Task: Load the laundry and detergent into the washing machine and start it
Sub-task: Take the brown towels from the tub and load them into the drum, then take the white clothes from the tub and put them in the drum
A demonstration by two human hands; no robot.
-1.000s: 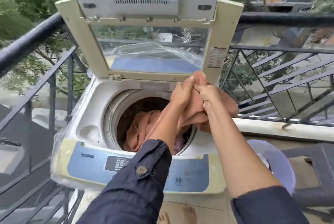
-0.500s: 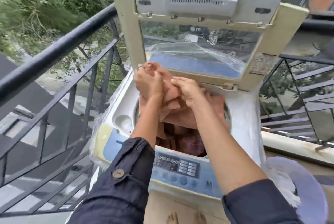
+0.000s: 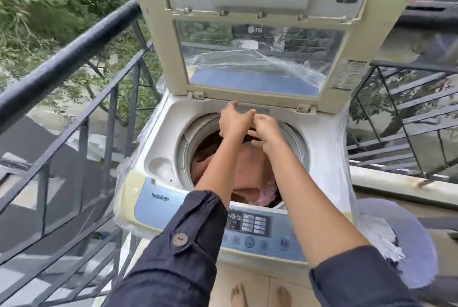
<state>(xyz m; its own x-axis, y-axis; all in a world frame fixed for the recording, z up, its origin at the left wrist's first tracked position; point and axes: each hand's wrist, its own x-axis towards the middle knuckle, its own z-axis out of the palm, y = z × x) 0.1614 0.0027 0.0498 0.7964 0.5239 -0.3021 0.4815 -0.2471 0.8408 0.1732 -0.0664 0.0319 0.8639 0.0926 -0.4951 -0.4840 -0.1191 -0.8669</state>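
Note:
The top-loading washing machine (image 3: 324, 158) stands with its lid (image 3: 262, 33) raised upright. A peach cloth (image 3: 247, 170) and a pink garment (image 3: 267, 193) lie inside the drum. My left hand (image 3: 234, 122) and my right hand (image 3: 266, 133) hover side by side over the drum's back rim, nearly touching. Their fingers are loose and no cloth is between them. The peach cloth lies below both forearms. The control panel (image 3: 250, 225) is at the front edge, under my arms. No detergent is visible.
A lavender tub (image 3: 416, 252) holding a white cloth (image 3: 381, 237) sits on the floor to the right. Black metal railing (image 3: 69, 58) runs along the left and continues behind on the right. A round recess (image 3: 161, 167) sits left of the drum. My bare feet are below.
The peach cloth that both hands gripped above the drum has dropped into it. The hands have let go and sit lower, at the back rim. The view has shifted closer.

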